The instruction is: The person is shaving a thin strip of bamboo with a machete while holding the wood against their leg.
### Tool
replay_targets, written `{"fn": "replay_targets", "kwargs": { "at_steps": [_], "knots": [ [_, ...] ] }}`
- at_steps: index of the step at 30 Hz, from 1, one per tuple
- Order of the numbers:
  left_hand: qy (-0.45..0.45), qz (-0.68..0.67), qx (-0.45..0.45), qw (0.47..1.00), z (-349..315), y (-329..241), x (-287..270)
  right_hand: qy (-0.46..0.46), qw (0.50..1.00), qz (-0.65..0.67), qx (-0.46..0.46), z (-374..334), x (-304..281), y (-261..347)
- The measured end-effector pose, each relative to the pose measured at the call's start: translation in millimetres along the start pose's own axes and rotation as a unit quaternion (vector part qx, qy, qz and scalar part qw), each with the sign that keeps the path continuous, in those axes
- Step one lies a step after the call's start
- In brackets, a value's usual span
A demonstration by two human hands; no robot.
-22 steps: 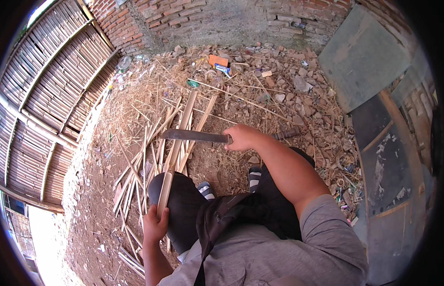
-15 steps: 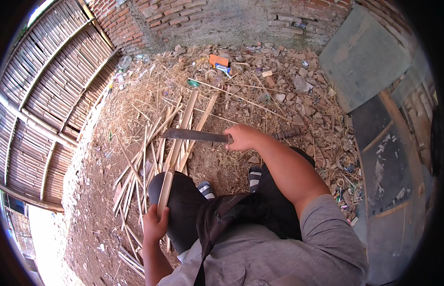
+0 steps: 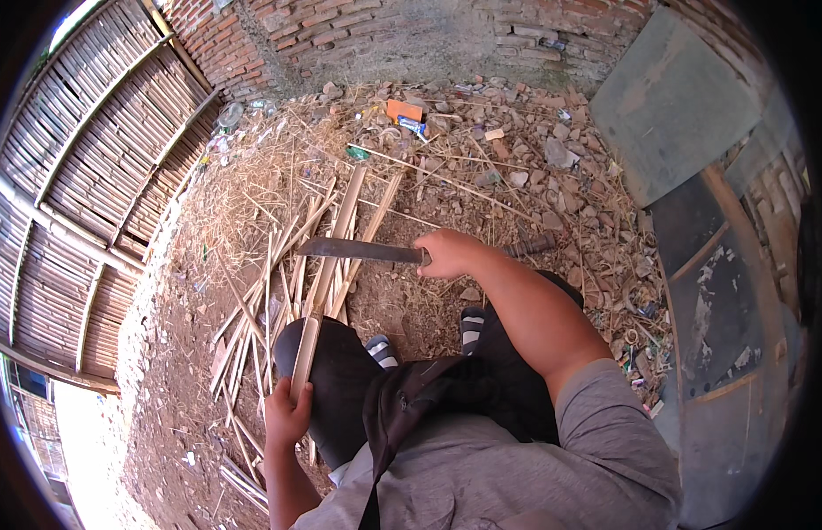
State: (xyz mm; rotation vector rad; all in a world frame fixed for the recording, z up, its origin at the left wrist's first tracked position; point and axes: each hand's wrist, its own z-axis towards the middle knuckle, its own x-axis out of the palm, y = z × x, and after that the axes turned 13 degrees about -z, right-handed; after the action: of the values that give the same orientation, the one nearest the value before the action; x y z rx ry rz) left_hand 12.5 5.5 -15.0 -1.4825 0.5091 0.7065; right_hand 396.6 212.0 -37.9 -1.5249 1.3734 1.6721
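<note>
Change minimal; orange scrap [image 3: 404,110] and leaning grey-green panel [image 3: 676,110] sit a hair higher in view; any shift of right hand [image 3: 442,253] or machete [image 3: 362,251] too small to tell.

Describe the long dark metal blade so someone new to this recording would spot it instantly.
Start at the red brick wall across the top and come down to the bare right hand near the picture's centre. From that hand the long dark metal blade reaches left, across pale split bamboo strips. Unlike those strips, it is dark and runs nearly level across the view.
</note>
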Motion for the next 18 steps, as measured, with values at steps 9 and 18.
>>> {"fn": "replay_targets", "kwargs": {
  "at_steps": [9, 18],
  "knots": [
    [0.022, 0.018, -0.03, 0.999, 0.3, -5.8, -2.7, 0.008, 1.0, 0.002, -0.013, 5.1, 9.2, -5.0],
    [0.019, 0.006, -0.031, 0.999, -0.3, -5.1, -2.0, -0.002, 1.0, 0.014, 0.018, -5.0, -13.9, -1.0]
  ]
}}
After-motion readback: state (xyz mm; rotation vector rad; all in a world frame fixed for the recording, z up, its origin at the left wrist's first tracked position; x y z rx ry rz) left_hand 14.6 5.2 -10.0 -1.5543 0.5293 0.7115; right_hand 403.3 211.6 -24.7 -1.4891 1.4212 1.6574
